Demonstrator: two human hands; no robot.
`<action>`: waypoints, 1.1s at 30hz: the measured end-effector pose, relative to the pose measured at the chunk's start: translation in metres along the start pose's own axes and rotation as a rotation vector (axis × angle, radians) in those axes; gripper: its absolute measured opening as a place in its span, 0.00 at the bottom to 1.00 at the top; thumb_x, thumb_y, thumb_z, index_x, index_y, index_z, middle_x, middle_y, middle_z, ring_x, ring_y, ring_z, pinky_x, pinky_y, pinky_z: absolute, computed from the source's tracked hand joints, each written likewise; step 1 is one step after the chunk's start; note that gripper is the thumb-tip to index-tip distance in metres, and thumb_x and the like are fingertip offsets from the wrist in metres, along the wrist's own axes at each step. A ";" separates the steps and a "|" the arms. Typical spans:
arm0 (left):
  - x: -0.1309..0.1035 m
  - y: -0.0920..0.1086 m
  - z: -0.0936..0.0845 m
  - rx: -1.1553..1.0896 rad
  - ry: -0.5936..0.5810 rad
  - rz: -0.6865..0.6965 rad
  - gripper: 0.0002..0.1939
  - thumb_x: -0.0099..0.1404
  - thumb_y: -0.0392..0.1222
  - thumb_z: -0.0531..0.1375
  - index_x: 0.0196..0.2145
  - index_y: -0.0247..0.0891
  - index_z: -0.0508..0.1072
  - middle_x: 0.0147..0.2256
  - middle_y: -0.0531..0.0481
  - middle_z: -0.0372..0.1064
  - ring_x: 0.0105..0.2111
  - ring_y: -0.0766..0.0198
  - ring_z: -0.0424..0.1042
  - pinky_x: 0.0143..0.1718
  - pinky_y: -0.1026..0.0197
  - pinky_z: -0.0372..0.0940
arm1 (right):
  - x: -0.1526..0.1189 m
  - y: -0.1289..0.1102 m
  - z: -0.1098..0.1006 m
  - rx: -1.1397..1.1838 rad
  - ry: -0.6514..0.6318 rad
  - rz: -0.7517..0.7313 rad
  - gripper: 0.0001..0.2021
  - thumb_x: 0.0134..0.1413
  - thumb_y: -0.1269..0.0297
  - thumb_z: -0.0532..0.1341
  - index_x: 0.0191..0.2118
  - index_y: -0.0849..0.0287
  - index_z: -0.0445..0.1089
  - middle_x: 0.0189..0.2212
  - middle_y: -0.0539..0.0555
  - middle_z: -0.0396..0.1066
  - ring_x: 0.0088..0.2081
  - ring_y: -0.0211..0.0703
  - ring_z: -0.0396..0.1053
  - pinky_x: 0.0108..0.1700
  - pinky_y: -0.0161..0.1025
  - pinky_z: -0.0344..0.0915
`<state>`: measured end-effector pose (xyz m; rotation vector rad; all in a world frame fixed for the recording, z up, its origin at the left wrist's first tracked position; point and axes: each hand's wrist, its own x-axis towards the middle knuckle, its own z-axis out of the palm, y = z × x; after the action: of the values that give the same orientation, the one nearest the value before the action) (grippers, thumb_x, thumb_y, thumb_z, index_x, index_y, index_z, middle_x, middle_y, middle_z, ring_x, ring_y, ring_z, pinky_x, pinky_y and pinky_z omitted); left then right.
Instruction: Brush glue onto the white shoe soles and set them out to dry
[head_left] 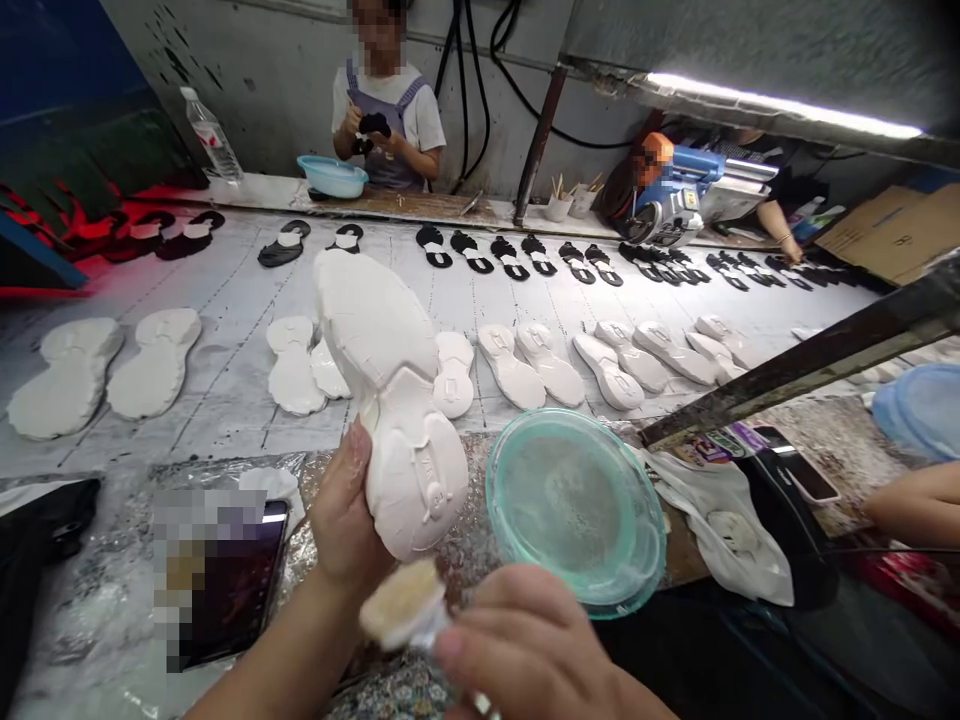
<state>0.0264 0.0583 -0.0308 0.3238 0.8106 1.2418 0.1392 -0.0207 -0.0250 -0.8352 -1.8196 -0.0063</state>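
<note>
My left hand (343, 515) grips a white shoe sole (390, 390) by its side, holding it up and tilted over the workbench with its moulded heel toward me. In my right hand (525, 640) is a brush (405, 603) with a pale yellowish head, a little below the heel and apart from it. The brush's handle is mostly hidden by my fingers. A round turquoise plastic basin (574, 505) stands just right of the sole, its bottom whitish. Farther back, several white soles (300, 365) lie on the pale conveyor belt (225, 295).
Black shoe uppers (435, 247) line the belt's far side. A phone (232, 590) lies at left, another phone (796, 463) at right. A dark metal bar (795, 345) slants across the right. Opposite, a person (386, 110) handles a black piece near a blue basin (332, 177).
</note>
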 end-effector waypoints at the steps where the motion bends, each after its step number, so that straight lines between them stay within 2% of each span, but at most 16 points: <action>1: 0.001 0.001 0.004 -0.026 0.033 0.012 0.20 0.69 0.47 0.55 0.54 0.38 0.72 0.45 0.47 0.76 0.48 0.58 0.73 0.49 0.63 0.67 | -0.003 0.001 0.000 0.004 -0.001 0.023 0.09 0.63 0.70 0.54 0.46 0.67 0.66 0.25 0.52 0.75 0.25 0.34 0.72 0.27 0.34 0.70; 3: 0.001 0.003 0.010 -0.029 0.082 -0.049 0.20 0.70 0.49 0.54 0.52 0.36 0.74 0.41 0.45 0.77 0.46 0.57 0.75 0.47 0.60 0.69 | -0.010 0.001 0.004 -0.003 0.024 0.025 0.14 0.59 0.75 0.54 0.50 0.71 0.64 0.26 0.56 0.76 0.26 0.37 0.72 0.28 0.37 0.70; 6: 0.001 0.010 0.013 -0.040 0.108 -0.191 0.26 0.70 0.56 0.49 0.44 0.34 0.77 0.36 0.42 0.78 0.41 0.53 0.77 0.44 0.55 0.72 | -0.018 -0.001 0.013 0.027 0.020 0.015 0.10 0.61 0.70 0.51 0.43 0.67 0.66 0.20 0.52 0.71 0.20 0.37 0.67 0.23 0.38 0.66; 8: 0.002 0.014 0.014 -0.049 0.137 -0.200 0.26 0.71 0.54 0.47 0.40 0.34 0.78 0.34 0.43 0.78 0.40 0.54 0.77 0.44 0.55 0.72 | -0.021 -0.001 0.012 0.047 0.000 0.055 0.09 0.62 0.67 0.52 0.43 0.65 0.66 0.22 0.52 0.72 0.22 0.36 0.68 0.25 0.37 0.68; 11: 0.006 0.017 0.014 -0.078 0.176 -0.199 0.21 0.71 0.49 0.49 0.34 0.35 0.78 0.30 0.46 0.77 0.40 0.55 0.78 0.45 0.57 0.72 | -0.022 0.004 0.004 0.042 -0.022 0.047 0.17 0.56 0.74 0.56 0.52 0.68 0.64 0.29 0.56 0.76 0.30 0.38 0.73 0.31 0.37 0.72; 13: 0.009 0.017 0.015 -0.117 0.168 -0.234 0.19 0.70 0.47 0.51 0.32 0.34 0.77 0.28 0.47 0.77 0.40 0.55 0.78 0.44 0.58 0.72 | -0.024 0.007 -0.003 0.064 0.007 0.109 0.20 0.50 0.78 0.56 0.51 0.67 0.65 0.28 0.56 0.74 0.28 0.37 0.71 0.30 0.36 0.71; 16: 0.011 0.016 0.014 -0.154 0.152 -0.320 0.20 0.70 0.47 0.50 0.34 0.33 0.78 0.29 0.45 0.77 0.38 0.54 0.78 0.42 0.57 0.73 | -0.029 0.007 -0.012 0.131 0.071 0.289 0.19 0.47 0.80 0.55 0.46 0.64 0.67 0.25 0.52 0.70 0.25 0.34 0.66 0.28 0.35 0.68; 19: 0.009 0.019 0.013 -0.139 0.084 -0.442 0.22 0.70 0.50 0.50 0.40 0.32 0.78 0.30 0.43 0.77 0.38 0.52 0.78 0.40 0.56 0.73 | -0.030 0.009 -0.017 0.201 0.053 0.284 0.22 0.46 0.81 0.56 0.49 0.64 0.67 0.28 0.54 0.72 0.28 0.35 0.68 0.31 0.35 0.68; 21: 0.006 0.022 0.012 -0.122 0.071 -0.482 0.23 0.70 0.50 0.49 0.43 0.32 0.78 0.30 0.43 0.77 0.37 0.52 0.78 0.39 0.55 0.73 | -0.029 0.013 -0.019 0.224 0.035 0.290 0.20 0.47 0.81 0.56 0.48 0.63 0.68 0.27 0.53 0.72 0.27 0.35 0.68 0.31 0.35 0.67; 24: 0.004 0.025 0.008 -0.111 0.082 -0.497 0.23 0.69 0.51 0.49 0.46 0.32 0.77 0.28 0.43 0.76 0.36 0.52 0.78 0.37 0.55 0.73 | -0.027 0.020 -0.022 0.221 0.073 0.378 0.16 0.49 0.80 0.56 0.43 0.60 0.71 0.25 0.51 0.70 0.25 0.34 0.65 0.29 0.34 0.64; 28: 0.002 0.021 0.003 -0.051 0.036 -0.544 0.20 0.68 0.48 0.53 0.44 0.32 0.78 0.28 0.43 0.75 0.33 0.53 0.77 0.35 0.57 0.72 | -0.026 0.022 -0.027 0.245 0.060 0.324 0.16 0.49 0.79 0.57 0.44 0.61 0.71 0.27 0.50 0.72 0.26 0.33 0.67 0.32 0.36 0.65; 31: 0.000 0.016 -0.001 0.046 -0.003 -0.444 0.12 0.61 0.45 0.62 0.37 0.34 0.79 0.26 0.46 0.74 0.29 0.58 0.76 0.32 0.61 0.71 | -0.029 0.024 -0.031 0.205 0.097 0.455 0.13 0.53 0.78 0.57 0.41 0.58 0.73 0.24 0.49 0.70 0.26 0.34 0.65 0.31 0.36 0.63; 33: -0.002 0.015 -0.002 0.121 -0.042 -0.351 0.09 0.53 0.44 0.68 0.30 0.35 0.78 0.25 0.49 0.73 0.25 0.62 0.73 0.29 0.64 0.69 | -0.031 0.026 -0.034 0.188 0.152 0.504 0.14 0.55 0.77 0.57 0.43 0.57 0.73 0.26 0.50 0.71 0.29 0.35 0.67 0.33 0.36 0.65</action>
<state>0.0146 0.0609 -0.0220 0.2895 0.8668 0.8578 0.1860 -0.0306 -0.0459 -1.1039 -1.4044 0.4072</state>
